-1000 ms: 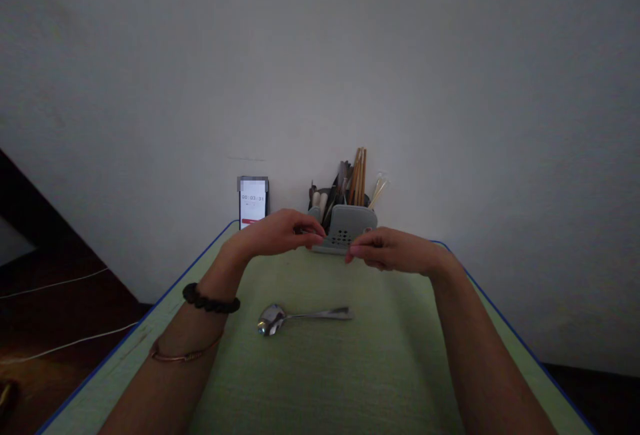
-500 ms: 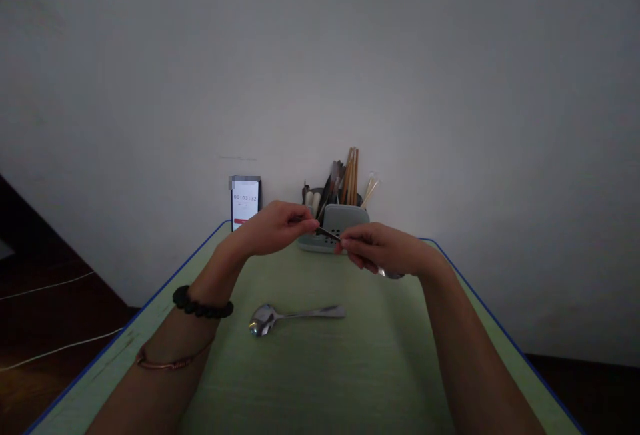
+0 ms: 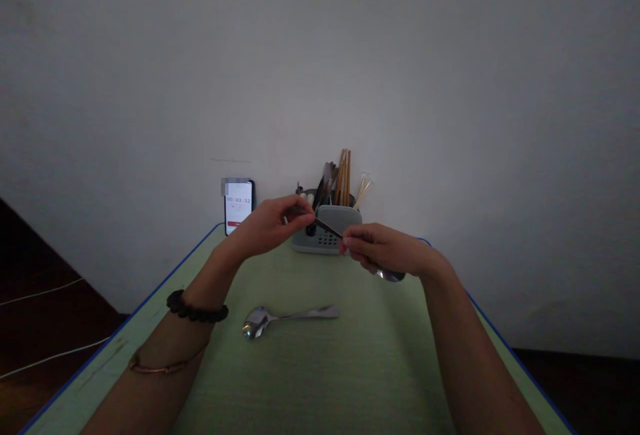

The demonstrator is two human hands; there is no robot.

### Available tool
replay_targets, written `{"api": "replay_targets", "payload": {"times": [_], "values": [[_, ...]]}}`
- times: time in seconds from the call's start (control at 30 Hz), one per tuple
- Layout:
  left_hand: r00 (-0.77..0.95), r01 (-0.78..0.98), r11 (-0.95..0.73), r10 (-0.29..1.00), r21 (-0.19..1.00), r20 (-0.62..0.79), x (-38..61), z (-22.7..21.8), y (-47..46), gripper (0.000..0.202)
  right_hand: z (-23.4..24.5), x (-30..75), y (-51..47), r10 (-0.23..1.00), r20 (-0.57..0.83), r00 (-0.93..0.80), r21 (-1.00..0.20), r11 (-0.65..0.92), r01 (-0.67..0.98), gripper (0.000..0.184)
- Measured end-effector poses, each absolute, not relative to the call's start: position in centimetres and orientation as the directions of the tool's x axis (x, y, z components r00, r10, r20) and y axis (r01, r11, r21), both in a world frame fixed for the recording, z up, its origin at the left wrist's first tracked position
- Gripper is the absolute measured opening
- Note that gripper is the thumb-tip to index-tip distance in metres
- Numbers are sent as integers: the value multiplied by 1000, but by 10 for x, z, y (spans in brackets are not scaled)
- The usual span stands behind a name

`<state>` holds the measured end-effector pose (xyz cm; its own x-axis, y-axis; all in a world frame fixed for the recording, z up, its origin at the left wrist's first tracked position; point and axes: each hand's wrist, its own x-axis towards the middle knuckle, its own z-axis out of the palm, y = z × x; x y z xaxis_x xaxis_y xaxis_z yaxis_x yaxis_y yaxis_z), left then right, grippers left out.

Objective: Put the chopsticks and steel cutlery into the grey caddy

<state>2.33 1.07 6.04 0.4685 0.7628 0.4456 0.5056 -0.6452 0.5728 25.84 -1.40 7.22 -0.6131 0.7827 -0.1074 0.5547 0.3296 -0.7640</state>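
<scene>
A metal spoon is held slantwise above the table, between my two hands. My right hand is closed around it, with the shiny bowl showing below the palm. The dark, thin handle runs up and left to my left hand, whose thumb and fingers pinch it near the end. That handle end is partly hidden by the fingers. Nearer to me, a second spoon lies on the green table, bowl to the left and handle to the right. Neither hand touches this one.
Behind my hands stands a grey utensil holder against the wall, with chopsticks and other cutlery in it. A phone showing a timer leans at the back left. The table has a blue edge.
My left hand has shifted slightly up and left, so more of the spoon handle shows between my hands. The view has moved a little; the lying spoon stays put.
</scene>
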Motion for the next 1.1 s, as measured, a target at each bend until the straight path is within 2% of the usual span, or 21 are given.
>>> {"api": "replay_targets", "payload": {"times": [0.1, 0.4, 0.7, 0.97, 1.1], "values": [[403, 512, -637, 771, 576, 493, 19, 64, 10, 27, 71, 258, -12, 782, -82, -617, -746, 363, 558, 24], [548, 440, -681, 720, 585, 426, 32, 69, -2, 22, 68, 254, -9, 699, -21, -715, -724, 483, 493, 25], [615, 445, -640, 727, 626, 306, 26, 73, -5, 24, 63, 253, -8, 690, -61, -721, -800, 399, 449, 19], [582, 367, -590, 749, 720, 317, 28, 67, 0, 24, 63, 249, -9, 689, -80, -721, -795, 392, 463, 19], [576, 403, -615, 746, 678, 334, 26, 69, 1, 22, 65, 247, -10, 689, -71, -722, -779, 414, 471, 21]]}}
